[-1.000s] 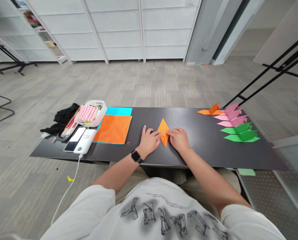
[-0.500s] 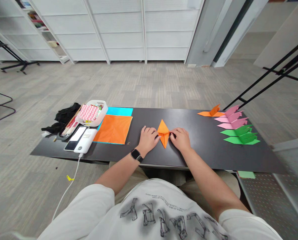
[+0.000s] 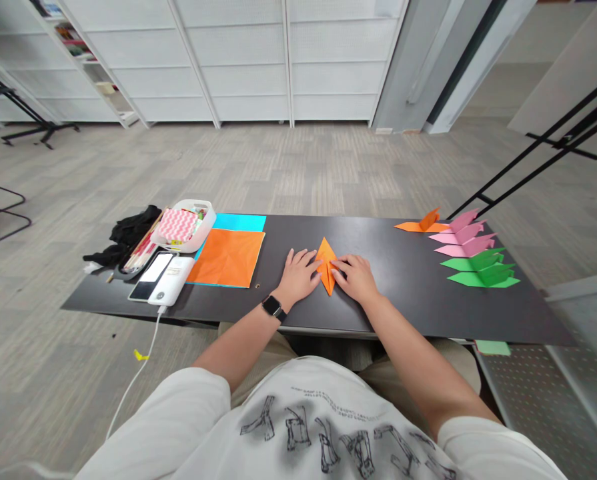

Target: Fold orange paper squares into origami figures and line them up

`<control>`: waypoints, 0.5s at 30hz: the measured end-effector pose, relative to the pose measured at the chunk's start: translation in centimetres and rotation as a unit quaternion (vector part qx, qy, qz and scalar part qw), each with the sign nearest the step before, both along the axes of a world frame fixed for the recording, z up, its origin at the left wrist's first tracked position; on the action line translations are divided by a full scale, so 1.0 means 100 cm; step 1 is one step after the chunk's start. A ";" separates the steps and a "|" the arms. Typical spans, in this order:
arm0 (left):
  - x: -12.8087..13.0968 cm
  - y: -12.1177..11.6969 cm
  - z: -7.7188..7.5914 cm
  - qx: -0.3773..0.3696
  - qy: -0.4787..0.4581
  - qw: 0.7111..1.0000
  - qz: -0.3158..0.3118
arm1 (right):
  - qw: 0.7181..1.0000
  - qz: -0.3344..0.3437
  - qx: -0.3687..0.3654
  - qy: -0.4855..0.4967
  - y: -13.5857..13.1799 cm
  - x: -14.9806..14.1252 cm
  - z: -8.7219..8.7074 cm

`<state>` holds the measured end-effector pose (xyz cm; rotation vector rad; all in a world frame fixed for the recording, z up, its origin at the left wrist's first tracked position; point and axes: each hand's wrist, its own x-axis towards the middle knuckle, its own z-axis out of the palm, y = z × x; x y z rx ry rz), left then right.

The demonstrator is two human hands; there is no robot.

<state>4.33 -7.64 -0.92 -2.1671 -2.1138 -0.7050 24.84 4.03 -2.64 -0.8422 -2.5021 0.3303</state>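
A folded orange origami paper (image 3: 327, 257) lies on the dark table in front of me, a narrow diamond with one point away from me and one toward me. My left hand (image 3: 298, 275) rests at its left edge, fingers spread and fingertips touching the paper. From the other side, my right hand (image 3: 357, 277) presses on the right edge with outstretched fingers, its tips over the paper's middle. Parts of both side edges are hidden under the fingers. A black smartwatch (image 3: 272, 306) is on my left wrist.
Orange and blue paper sheets (image 3: 231, 259) are stacked at left, beside a white basket (image 3: 208, 223), a power bank (image 3: 172, 281), a phone (image 3: 151, 277) and a black cloth (image 3: 133, 225). Several folded paper birds (image 3: 473, 247) line the right end of the table (image 3: 403, 293).
My right hand has moved inward, from pinching the paper's right corner to pressing on its side. The raised side flaps now lie flatter, and the diamond looks narrower.
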 end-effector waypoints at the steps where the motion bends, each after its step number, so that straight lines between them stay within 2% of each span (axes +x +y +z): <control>1: -0.001 0.001 -0.002 -0.004 -0.007 1.000 0.005 | 1.000 0.000 -0.004 -0.001 -0.001 0.000 0.001; 8: -0.003 0.004 -0.005 -0.023 -0.039 0.999 0.022 | 0.998 -0.007 -0.049 0.034 0.002 0.000 0.009; 11: -0.003 0.003 -0.003 -0.028 -0.039 0.999 0.021 | 0.995 -0.030 -0.073 0.061 0.006 0.002 0.007; 15: -0.001 0.001 -0.001 -0.035 -0.036 0.999 0.018 | 0.995 -0.048 -0.066 0.050 0.008 0.003 0.002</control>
